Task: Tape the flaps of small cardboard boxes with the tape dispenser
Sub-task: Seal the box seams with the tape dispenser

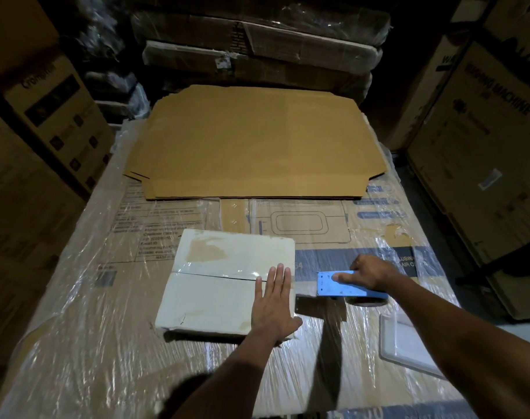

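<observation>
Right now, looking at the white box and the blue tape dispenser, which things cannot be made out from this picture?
- Tape roll: head view, hidden under the blue tape dispenser and the right hand.
- Right end of the seam on the white box: covered by the left hand.
- Box contents: flaps closed.
- Small print on the wrapped carton beneath: blurred by plastic film glare.
- Pale tray at right: partly hidden by the right forearm.

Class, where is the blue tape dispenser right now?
In the head view, the blue tape dispenser sits right of the white box, gripped by the right hand.
</observation>
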Available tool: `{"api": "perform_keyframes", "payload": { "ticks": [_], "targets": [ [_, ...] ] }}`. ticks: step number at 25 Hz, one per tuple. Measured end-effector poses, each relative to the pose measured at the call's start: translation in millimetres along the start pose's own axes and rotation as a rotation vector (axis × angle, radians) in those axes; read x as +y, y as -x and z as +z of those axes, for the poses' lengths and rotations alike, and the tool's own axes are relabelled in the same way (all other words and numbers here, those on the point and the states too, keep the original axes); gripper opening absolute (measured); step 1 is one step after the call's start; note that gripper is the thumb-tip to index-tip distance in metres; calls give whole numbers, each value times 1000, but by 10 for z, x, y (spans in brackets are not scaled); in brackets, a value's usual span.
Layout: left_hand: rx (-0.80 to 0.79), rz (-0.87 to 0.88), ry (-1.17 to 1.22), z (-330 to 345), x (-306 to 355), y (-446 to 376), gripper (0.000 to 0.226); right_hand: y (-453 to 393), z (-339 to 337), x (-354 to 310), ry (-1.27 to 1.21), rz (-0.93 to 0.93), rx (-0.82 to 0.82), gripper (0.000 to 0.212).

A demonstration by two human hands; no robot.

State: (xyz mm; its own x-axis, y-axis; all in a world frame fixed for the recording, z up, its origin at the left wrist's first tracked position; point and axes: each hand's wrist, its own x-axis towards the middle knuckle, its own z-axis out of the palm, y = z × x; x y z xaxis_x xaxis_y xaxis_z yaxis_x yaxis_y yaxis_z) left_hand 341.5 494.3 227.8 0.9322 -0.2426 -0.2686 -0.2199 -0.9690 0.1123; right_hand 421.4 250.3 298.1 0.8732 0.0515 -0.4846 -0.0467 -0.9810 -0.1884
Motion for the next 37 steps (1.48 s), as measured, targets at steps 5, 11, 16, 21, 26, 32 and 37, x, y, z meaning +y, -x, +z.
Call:
{"api": "perform_keyframes", "payload": {
  "ticks": [5,11,16,21,26,32,37],
  "targets": [
    [-14,-12,11,1,16,-8,113,20,115,-163,162,21,36,64],
    [-11,7,-12,-5,14,-24,113,-3,178,-622,301,52,57,63],
    [10,-2,-33,26,22,-49,116,-13,262,-1255,454,93,111,22],
    [49,-30,-32,88,16,-61,117,38,272,-1395,570,103,125,13],
    [52,-13,-89,82,14,-38,120,120,344,-1436,533,123,132,12],
    [46,-3,-42,95,32,2,118,242,437,-1449,574,60,140,20],
    [8,75,-22,116,25,83,118,291,1136,-1246,324,133,61,16]
  ]
}}
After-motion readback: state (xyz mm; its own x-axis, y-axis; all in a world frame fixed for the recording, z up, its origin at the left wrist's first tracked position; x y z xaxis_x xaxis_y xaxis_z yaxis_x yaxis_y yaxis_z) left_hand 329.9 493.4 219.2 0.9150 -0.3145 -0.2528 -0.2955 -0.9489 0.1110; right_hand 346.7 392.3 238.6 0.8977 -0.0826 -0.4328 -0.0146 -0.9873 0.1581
